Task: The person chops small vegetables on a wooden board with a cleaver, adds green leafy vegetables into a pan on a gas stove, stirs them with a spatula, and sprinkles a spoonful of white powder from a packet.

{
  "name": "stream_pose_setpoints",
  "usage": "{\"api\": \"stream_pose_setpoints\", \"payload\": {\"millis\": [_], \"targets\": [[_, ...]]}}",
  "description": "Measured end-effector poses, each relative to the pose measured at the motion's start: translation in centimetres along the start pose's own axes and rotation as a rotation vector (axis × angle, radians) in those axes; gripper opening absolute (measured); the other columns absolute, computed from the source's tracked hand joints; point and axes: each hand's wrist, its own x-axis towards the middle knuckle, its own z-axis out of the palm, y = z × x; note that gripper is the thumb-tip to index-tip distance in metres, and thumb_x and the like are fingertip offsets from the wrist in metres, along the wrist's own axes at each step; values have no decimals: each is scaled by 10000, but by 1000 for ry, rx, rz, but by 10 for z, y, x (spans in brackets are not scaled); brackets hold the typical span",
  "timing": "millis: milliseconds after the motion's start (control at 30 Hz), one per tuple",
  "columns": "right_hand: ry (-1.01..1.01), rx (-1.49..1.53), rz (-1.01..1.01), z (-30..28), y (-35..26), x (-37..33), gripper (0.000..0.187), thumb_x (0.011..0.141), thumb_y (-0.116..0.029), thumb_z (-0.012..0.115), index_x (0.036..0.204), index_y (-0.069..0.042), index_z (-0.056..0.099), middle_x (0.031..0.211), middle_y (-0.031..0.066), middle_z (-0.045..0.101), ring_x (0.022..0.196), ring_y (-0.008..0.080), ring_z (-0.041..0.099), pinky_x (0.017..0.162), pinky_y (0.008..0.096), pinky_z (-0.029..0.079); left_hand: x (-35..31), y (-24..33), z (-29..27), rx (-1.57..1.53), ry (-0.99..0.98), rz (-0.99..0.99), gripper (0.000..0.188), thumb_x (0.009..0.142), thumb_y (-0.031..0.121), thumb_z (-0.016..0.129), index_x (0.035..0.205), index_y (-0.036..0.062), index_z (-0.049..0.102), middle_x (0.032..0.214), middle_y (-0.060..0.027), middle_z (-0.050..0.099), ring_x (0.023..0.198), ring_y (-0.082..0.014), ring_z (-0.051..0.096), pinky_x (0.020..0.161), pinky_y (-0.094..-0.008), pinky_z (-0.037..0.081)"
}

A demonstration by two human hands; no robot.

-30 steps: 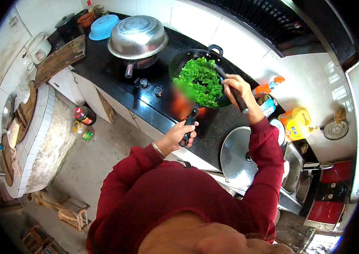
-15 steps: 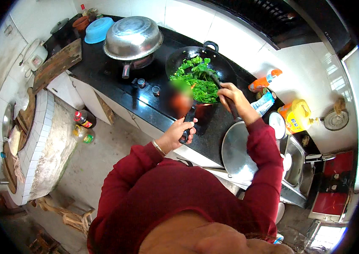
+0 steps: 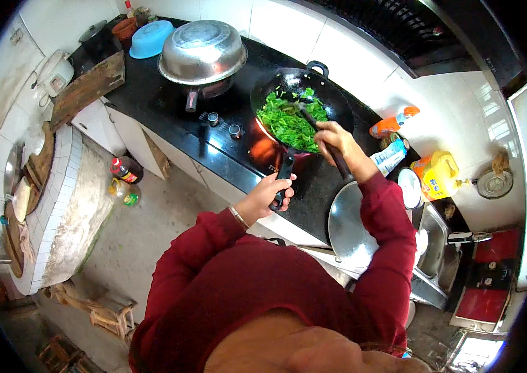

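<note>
A black wok (image 3: 337, 110) sits on the stove, with chopped leafy greens (image 3: 294, 127) heaped inside it. My left hand (image 3: 271, 194) is closed round the wok's long black handle (image 3: 286, 165), on the near side. With my right hand (image 3: 335, 140) I grip the dark handle of a cooking spatula (image 3: 342, 164) from above. Its far end reaches into the upper part of the greens, which partly cover it. An orange glow shows on the stove top beside the wok's near left side.
A large metal basin (image 3: 204, 53) stands upside down over the left burner. Right of the wok are a round metal lid (image 3: 352, 217), an orange bottle (image 3: 394, 122), a yellow oil jug (image 3: 439, 174) and a sink (image 3: 432, 239). A range hood (image 3: 394, 31) overhangs the back.
The spatula's end has moved left through the greens, and the heap has shifted within the wok. My left hand still grips the wok handle. The whole view has shifted slightly.
</note>
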Motion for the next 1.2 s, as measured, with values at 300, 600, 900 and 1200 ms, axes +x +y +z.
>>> {"api": "stream_pose_setpoints", "payload": {"millis": [300,600,900,1200], "targets": [[125,-29,79,4,29,-7,144,819,-59,511,929,-28,598,922,145,583,755,265,607,696,298,488,6,-8,16,-3,28,21,199,902,164,498,1090,123,446,701,-8,487,551,-109,472,471,-267,397],[370,59,656,-93,0,40,354,872,-319,601,905,33,590,837,135,655,605,182,661,535,267,539,14,-18,17,9,38,28,188,905,184,511,1072,147,434,694,-5,493,551,-115,493,472,-277,421],[143,19,931,-145,21,78,634,757,-633,577,860,-9,540,738,124,629,497,180,627,421,263,519,13,-18,19,14,39,41,196,892,189,513,1061,133,431,681,-19,502,541,-130,505,431,-266,411],[420,830,770,-77,43,63,334,903,-354,522,875,-22,512,898,216,643,565,267,649,439,296,549,10,-11,24,-5,23,14,170,872,155,522,1013,131,430,655,-32,508,515,-161,501,432,-288,405]]}}
